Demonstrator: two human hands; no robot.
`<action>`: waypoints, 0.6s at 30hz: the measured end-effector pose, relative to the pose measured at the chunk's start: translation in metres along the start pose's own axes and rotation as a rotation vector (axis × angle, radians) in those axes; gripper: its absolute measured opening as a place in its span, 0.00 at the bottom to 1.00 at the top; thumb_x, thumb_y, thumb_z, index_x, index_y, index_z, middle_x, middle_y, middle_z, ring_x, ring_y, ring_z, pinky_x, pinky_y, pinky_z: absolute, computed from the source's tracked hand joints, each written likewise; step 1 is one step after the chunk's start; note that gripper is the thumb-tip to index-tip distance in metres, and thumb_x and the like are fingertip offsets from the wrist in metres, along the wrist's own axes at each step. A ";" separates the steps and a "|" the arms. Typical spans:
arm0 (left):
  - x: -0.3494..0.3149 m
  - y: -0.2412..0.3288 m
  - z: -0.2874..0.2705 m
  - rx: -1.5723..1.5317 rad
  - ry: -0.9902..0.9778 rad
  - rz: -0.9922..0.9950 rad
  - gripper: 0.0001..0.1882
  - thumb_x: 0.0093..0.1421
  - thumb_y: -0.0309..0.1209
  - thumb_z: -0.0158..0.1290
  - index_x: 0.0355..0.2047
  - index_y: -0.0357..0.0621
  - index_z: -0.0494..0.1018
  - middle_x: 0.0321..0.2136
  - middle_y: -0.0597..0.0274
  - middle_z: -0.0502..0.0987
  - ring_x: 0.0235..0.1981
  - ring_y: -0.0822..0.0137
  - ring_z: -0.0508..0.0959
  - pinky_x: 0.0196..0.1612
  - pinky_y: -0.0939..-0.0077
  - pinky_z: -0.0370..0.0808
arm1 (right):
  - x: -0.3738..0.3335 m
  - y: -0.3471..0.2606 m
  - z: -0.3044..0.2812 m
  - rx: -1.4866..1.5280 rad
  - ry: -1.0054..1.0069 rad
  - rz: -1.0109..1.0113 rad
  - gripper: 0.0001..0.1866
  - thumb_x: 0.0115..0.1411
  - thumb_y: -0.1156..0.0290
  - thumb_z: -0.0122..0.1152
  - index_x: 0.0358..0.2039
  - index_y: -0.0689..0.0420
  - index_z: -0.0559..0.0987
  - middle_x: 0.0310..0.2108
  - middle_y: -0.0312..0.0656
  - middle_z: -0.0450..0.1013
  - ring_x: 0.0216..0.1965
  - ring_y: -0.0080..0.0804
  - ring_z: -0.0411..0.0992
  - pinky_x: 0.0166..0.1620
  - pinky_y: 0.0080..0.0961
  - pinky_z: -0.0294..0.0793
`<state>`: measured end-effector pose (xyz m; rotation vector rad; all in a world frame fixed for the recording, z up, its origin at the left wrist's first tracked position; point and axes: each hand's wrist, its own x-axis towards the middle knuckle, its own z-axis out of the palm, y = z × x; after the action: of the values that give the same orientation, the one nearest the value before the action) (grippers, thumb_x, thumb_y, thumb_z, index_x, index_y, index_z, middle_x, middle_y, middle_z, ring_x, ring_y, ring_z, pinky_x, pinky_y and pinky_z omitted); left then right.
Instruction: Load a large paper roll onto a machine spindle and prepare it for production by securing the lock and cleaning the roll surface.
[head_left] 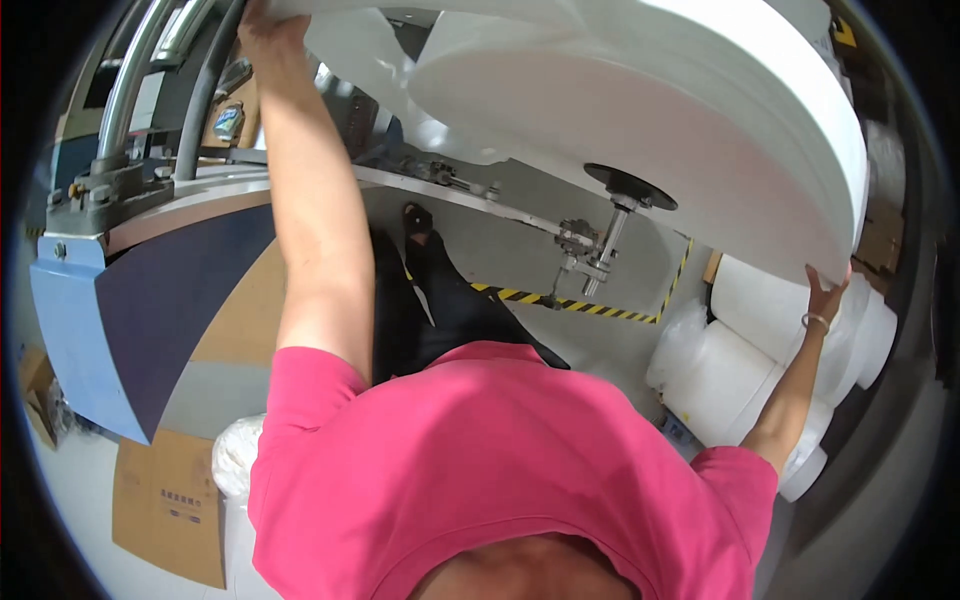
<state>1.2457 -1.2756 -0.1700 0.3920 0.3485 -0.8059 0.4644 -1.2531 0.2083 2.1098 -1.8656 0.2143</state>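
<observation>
Your left hand (268, 32) and right hand (826, 292) press flat against opposite rims of a huge white roll (640, 110) raised overhead between them, fingers spread, not wrapped. It looks bulky, soft-faced; keep supporting its firm outer edges.

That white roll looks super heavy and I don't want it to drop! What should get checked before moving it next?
1. Left hand on the big white roll: ok, at its upper edge.
2. Right hand under the rim: ok, touching.
3. Finger grip: cannot tell, fingers hidden.
4. Roll's black hub on the metal spindle: cannot tell.
5. Wrapped white rolls stacked near the right arm: not ok, close.
</observation>
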 end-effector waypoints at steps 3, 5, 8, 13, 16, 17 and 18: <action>0.023 0.002 -0.019 -0.102 0.050 -0.347 0.14 0.59 0.30 0.39 0.42 0.37 0.69 0.44 0.52 0.70 0.45 0.62 0.71 0.45 0.65 0.71 | -0.005 -0.011 0.002 -0.002 -0.018 0.053 0.42 0.41 0.63 0.69 0.55 0.46 0.55 0.51 0.48 0.62 0.52 0.43 0.61 0.51 0.34 0.61; 0.036 0.014 -0.032 -0.074 0.068 -0.370 0.15 0.59 0.32 0.41 0.43 0.36 0.68 0.46 0.52 0.69 0.47 0.63 0.69 0.48 0.67 0.69 | -0.006 -0.010 0.002 0.012 -0.036 0.116 0.42 0.41 0.63 0.69 0.55 0.46 0.55 0.51 0.48 0.62 0.52 0.43 0.60 0.51 0.34 0.61; 0.007 0.004 -0.020 -0.004 0.126 -0.372 0.16 0.59 0.33 0.42 0.44 0.38 0.68 0.46 0.54 0.69 0.50 0.64 0.67 0.50 0.69 0.67 | -0.011 0.000 0.003 0.033 -0.045 0.169 0.42 0.41 0.63 0.69 0.55 0.47 0.56 0.51 0.47 0.62 0.53 0.42 0.60 0.52 0.34 0.61; -0.039 -0.001 -0.003 0.289 0.092 -0.181 0.16 0.57 0.29 0.38 0.44 0.43 0.68 0.45 0.56 0.70 0.48 0.58 0.68 0.52 0.62 0.62 | -0.008 0.028 0.011 0.091 -0.023 0.050 0.42 0.42 0.64 0.68 0.56 0.48 0.55 0.51 0.47 0.61 0.53 0.42 0.60 0.52 0.33 0.60; -0.030 0.011 -0.007 0.101 0.163 -0.231 0.17 0.57 0.28 0.34 0.43 0.40 0.68 0.45 0.54 0.70 0.48 0.56 0.68 0.51 0.57 0.63 | -0.004 0.038 0.014 0.090 -0.011 -0.024 0.44 0.42 0.63 0.68 0.56 0.52 0.53 0.52 0.49 0.60 0.53 0.43 0.60 0.54 0.33 0.59; -0.034 0.011 -0.001 0.050 0.172 -0.268 0.17 0.58 0.29 0.34 0.43 0.40 0.68 0.44 0.53 0.70 0.48 0.56 0.68 0.51 0.56 0.63 | -0.004 0.044 0.015 0.077 -0.010 -0.053 0.44 0.42 0.63 0.68 0.56 0.54 0.53 0.52 0.50 0.60 0.53 0.43 0.59 0.54 0.33 0.58; -0.039 0.008 0.003 -0.009 0.225 -0.238 0.17 0.58 0.29 0.33 0.43 0.40 0.68 0.44 0.53 0.71 0.48 0.56 0.69 0.51 0.54 0.63 | -0.004 0.049 0.015 0.064 -0.036 0.014 0.47 0.39 0.62 0.70 0.56 0.56 0.52 0.52 0.51 0.59 0.53 0.45 0.59 0.54 0.32 0.58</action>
<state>1.2274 -1.2477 -0.1481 0.4397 0.6169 -0.9952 0.4144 -1.2597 0.1995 2.1569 -1.9186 0.2432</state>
